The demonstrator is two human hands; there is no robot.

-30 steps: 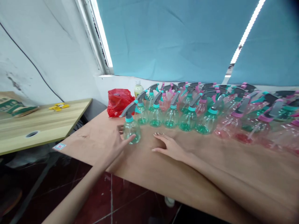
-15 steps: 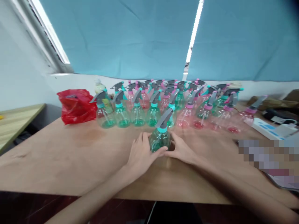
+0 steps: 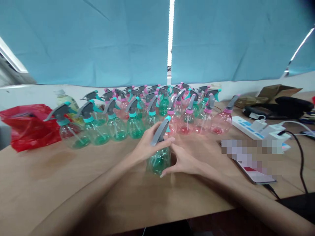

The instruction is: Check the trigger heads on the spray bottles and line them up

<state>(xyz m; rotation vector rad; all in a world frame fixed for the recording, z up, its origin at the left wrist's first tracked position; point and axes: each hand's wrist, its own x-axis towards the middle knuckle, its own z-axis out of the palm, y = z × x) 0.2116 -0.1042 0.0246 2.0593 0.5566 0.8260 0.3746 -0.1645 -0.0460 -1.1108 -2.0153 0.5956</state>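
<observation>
A green see-through spray bottle (image 3: pixel 158 160) with a grey trigger head stands on the brown table (image 3: pixel 61 183) in front of me. My left hand (image 3: pixel 150 142) is wrapped round its neck, just under the trigger. My right hand (image 3: pixel 183 160) cups the bottle's lower body from the right side. Behind them stand several rows of like spray bottles, green ones (image 3: pixel 134 123) at the left and pink ones (image 3: pixel 204 119) at the right.
A red plastic bag (image 3: pixel 27 127) lies at the table's left. A white power strip (image 3: pixel 258 129) with plugs and a black cable (image 3: pixel 299 147) sits at the right, with a flat booklet (image 3: pixel 256 173) before it. Blue blinds (image 3: pixel 98 39) hang behind.
The green bottle has come from the table's left end to the middle in front of me. My left hand has shifted from its body up to its neck, and my right hand now holds the body.
</observation>
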